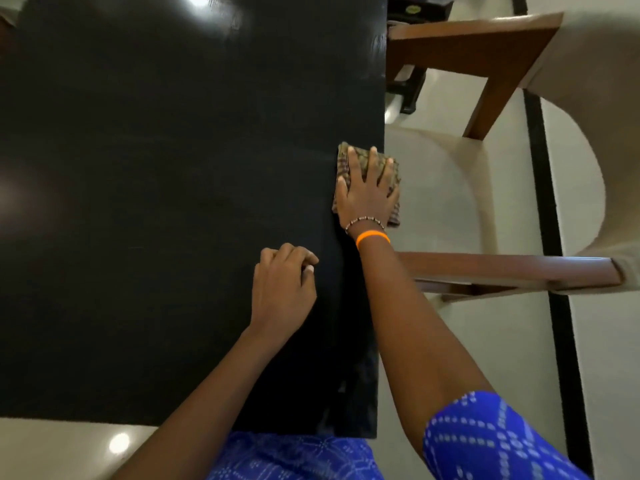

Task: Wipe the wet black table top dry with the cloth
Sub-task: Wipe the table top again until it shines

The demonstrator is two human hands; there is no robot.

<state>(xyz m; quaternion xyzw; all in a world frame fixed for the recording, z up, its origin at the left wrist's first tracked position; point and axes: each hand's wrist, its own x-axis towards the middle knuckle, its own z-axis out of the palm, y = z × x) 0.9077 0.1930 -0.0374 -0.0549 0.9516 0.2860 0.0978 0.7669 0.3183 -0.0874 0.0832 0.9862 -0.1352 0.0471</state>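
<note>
The black table top (166,188) fills the left and middle of the head view, glossy with light reflections. A folded brown checked cloth (343,156) lies at the table's right edge, partly overhanging it. My right hand (369,194) presses flat on the cloth with fingers spread. My left hand (282,289) rests on the table nearer to me, fingers curled loosely with nothing in them. No water drops are clear to see on the surface.
A cream upholstered chair with wooden arms (502,271) stands close against the table's right side. A second wooden chair frame (474,50) is farther back. Pale floor (460,341) with a black strip (554,237) runs on the right. The table's near edge is by my body.
</note>
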